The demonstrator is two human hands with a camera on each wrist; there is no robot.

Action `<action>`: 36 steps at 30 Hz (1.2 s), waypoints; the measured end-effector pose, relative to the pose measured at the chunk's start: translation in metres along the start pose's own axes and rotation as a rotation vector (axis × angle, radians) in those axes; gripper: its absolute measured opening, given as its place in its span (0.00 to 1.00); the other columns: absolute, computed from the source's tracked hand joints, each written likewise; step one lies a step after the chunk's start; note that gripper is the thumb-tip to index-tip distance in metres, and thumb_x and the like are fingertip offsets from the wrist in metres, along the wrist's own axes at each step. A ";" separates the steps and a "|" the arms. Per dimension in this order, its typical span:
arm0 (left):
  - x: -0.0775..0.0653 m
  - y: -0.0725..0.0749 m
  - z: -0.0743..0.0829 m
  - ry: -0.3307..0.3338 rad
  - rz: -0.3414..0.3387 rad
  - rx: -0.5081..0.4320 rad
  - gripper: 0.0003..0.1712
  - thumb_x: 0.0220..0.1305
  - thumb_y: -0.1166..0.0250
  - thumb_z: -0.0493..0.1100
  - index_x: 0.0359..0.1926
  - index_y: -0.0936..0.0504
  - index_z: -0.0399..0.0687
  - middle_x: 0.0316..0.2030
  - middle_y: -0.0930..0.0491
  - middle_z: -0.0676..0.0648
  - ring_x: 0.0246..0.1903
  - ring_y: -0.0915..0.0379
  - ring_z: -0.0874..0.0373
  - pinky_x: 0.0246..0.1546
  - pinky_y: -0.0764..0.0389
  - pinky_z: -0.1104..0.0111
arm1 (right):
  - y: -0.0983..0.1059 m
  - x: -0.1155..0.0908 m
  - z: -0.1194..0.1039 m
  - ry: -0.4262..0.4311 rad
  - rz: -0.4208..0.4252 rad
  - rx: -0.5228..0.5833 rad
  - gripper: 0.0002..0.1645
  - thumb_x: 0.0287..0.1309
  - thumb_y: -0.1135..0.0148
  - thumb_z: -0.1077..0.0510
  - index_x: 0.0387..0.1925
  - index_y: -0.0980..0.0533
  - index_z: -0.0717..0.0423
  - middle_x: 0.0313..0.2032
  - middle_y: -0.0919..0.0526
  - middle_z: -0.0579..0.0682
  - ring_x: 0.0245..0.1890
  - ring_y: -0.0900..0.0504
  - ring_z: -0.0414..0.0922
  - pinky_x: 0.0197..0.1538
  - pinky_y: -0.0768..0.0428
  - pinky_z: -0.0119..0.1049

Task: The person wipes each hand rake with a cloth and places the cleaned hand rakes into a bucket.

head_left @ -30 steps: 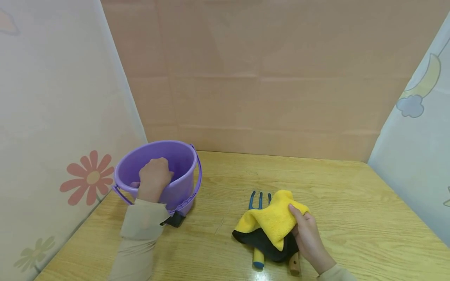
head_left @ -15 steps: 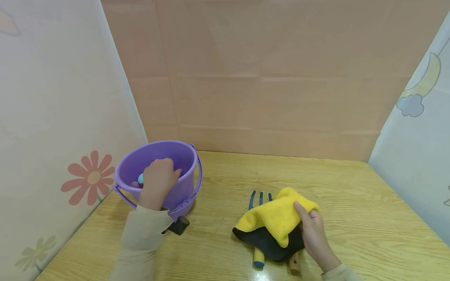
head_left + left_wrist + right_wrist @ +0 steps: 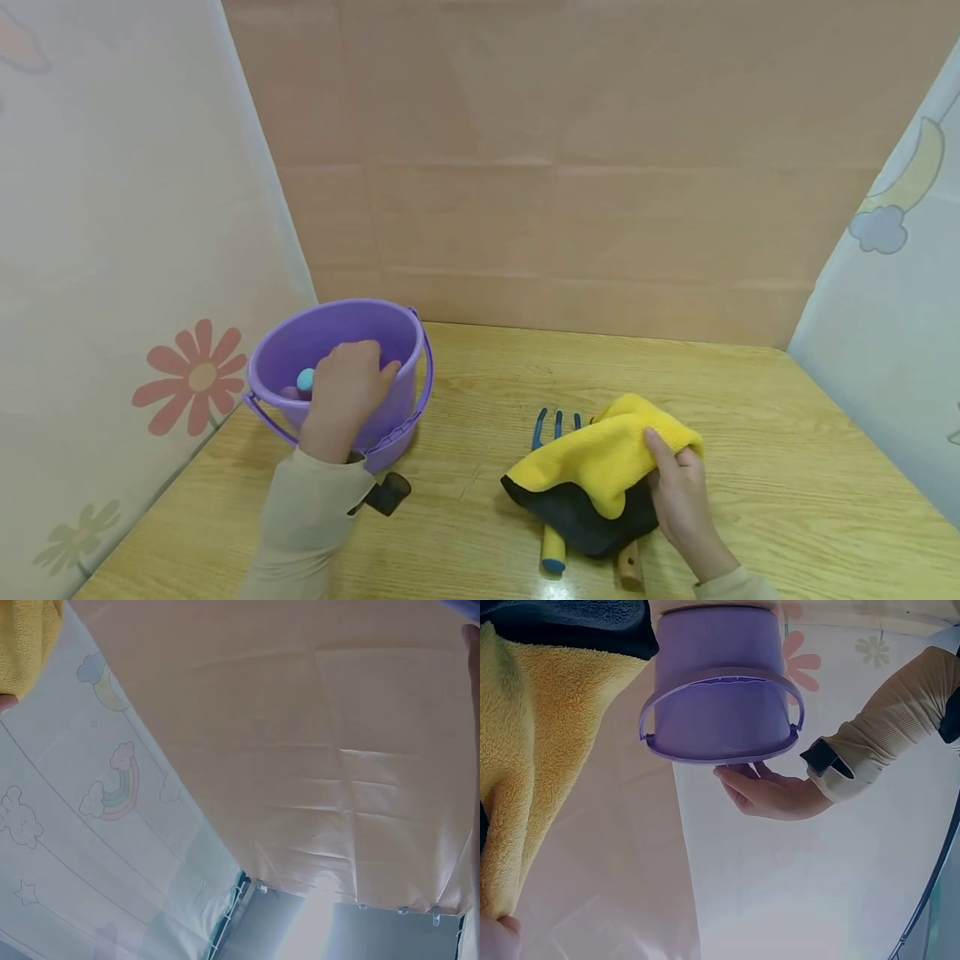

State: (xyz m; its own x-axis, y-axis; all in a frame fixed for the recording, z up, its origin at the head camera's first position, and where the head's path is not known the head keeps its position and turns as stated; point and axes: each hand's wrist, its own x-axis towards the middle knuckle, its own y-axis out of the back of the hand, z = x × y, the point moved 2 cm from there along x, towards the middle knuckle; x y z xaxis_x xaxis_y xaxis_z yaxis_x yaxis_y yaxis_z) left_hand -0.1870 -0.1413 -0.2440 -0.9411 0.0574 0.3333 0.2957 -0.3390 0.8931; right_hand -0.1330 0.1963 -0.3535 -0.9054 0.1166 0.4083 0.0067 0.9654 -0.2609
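My left hand reaches over the near rim of a purple bucket, thumb out to the right; its other fingers are mostly hidden inside, and I cannot tell what they hold. A light blue round thing and a mauve thing show beside it in the bucket. My right hand pinches a yellow cloth with a black underside between thumb and fingers, its right part raised. Beneath the cloth lie a hand fork with blue tines and yellow handle, and a wooden handle whose other end is covered.
The wooden table runs back to a tan backdrop. Printed white sheets hang at both sides, the left one close by the bucket. The bucket's handle hangs down in front, near a black strap piece at the left cuff.
My left hand has shifted slightly right along the bucket's rim, uncovering the light blue round thing. My right hand has drawn the cloth rightward and spread it more.
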 end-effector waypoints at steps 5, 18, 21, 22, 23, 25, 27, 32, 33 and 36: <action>-0.004 0.001 0.006 -0.021 0.013 -0.019 0.19 0.57 0.42 0.41 0.14 0.36 0.43 0.13 0.39 0.48 0.16 0.39 0.51 0.18 0.36 0.62 | 0.003 0.000 -0.003 0.036 0.000 0.054 0.14 0.68 0.60 0.64 0.42 0.26 0.53 0.39 0.23 0.43 0.39 0.22 0.35 0.42 0.24 0.26; -0.018 -0.003 0.024 -0.133 0.079 0.008 0.20 0.56 0.42 0.37 0.12 0.40 0.44 0.13 0.46 0.50 0.15 0.43 0.54 0.15 0.38 0.64 | 0.007 0.000 -0.012 0.036 0.046 0.048 0.11 0.68 0.58 0.63 0.41 0.27 0.54 0.40 0.24 0.43 0.40 0.23 0.35 0.43 0.25 0.25; -0.022 -0.005 0.027 -0.175 0.155 0.029 0.22 0.55 0.40 0.36 0.11 0.42 0.45 0.13 0.48 0.51 0.14 0.46 0.56 0.13 0.40 0.66 | 0.008 0.000 -0.013 0.044 0.051 0.076 0.12 0.68 0.58 0.64 0.42 0.26 0.54 0.40 0.24 0.44 0.40 0.23 0.35 0.43 0.25 0.25; -0.023 -0.006 0.027 -0.187 0.179 0.035 0.23 0.54 0.39 0.36 0.11 0.42 0.45 0.12 0.48 0.51 0.14 0.47 0.56 0.13 0.41 0.67 | 0.009 0.001 -0.013 0.047 0.050 0.090 0.12 0.68 0.59 0.64 0.42 0.27 0.55 0.40 0.24 0.44 0.41 0.23 0.35 0.43 0.25 0.25; -0.024 -0.007 0.028 -0.195 0.198 0.036 0.24 0.54 0.39 0.36 0.11 0.43 0.45 0.12 0.48 0.51 0.14 0.47 0.56 0.13 0.41 0.67 | 0.009 0.001 -0.013 0.048 0.051 0.095 0.12 0.68 0.59 0.64 0.42 0.27 0.55 0.41 0.24 0.44 0.41 0.23 0.35 0.43 0.25 0.25; -0.025 -0.008 0.029 -0.204 0.219 0.038 0.23 0.54 0.37 0.37 0.11 0.41 0.45 0.12 0.46 0.51 0.14 0.45 0.56 0.13 0.40 0.67 | 0.010 0.001 -0.013 0.052 0.056 0.111 0.13 0.67 0.59 0.65 0.42 0.26 0.56 0.40 0.24 0.44 0.41 0.23 0.35 0.43 0.25 0.25; -0.026 -0.010 0.031 -0.205 0.216 0.047 0.21 0.53 0.36 0.38 0.12 0.37 0.44 0.13 0.41 0.49 0.15 0.39 0.53 0.14 0.36 0.64 | 0.010 0.001 -0.013 0.051 0.067 0.097 0.12 0.67 0.58 0.64 0.41 0.26 0.55 0.40 0.24 0.44 0.40 0.23 0.35 0.43 0.25 0.25; -0.027 -0.013 0.037 -0.209 0.196 0.071 0.12 0.53 0.33 0.41 0.22 0.24 0.38 0.17 0.30 0.44 0.21 0.30 0.46 0.21 0.28 0.57 | 0.010 0.000 -0.016 0.061 0.086 0.068 0.11 0.67 0.57 0.63 0.40 0.26 0.55 0.38 0.24 0.44 0.38 0.23 0.35 0.41 0.25 0.25; -0.027 -0.014 0.039 -0.217 0.204 0.072 0.11 0.52 0.33 0.41 0.22 0.24 0.38 0.17 0.30 0.44 0.21 0.30 0.46 0.20 0.28 0.58 | 0.011 0.000 -0.017 0.065 0.087 0.066 0.11 0.67 0.57 0.63 0.40 0.26 0.55 0.38 0.24 0.44 0.38 0.23 0.35 0.41 0.25 0.25; -0.029 -0.014 0.043 -0.229 0.208 0.062 0.11 0.52 0.34 0.40 0.21 0.25 0.39 0.16 0.31 0.46 0.20 0.31 0.48 0.19 0.29 0.60 | 0.011 0.000 -0.018 0.085 0.089 0.071 0.11 0.67 0.58 0.64 0.39 0.26 0.56 0.37 0.24 0.45 0.38 0.22 0.36 0.41 0.24 0.25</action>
State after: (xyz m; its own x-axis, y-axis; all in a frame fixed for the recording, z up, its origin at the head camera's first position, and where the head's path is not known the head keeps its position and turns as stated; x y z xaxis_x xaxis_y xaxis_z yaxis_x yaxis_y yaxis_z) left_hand -0.1564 -0.0977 -0.2534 -0.7997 0.2052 0.5643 0.4943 -0.3084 0.8127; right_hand -0.1257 0.2115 -0.3406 -0.8634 0.2232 0.4525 0.0525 0.9317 -0.3593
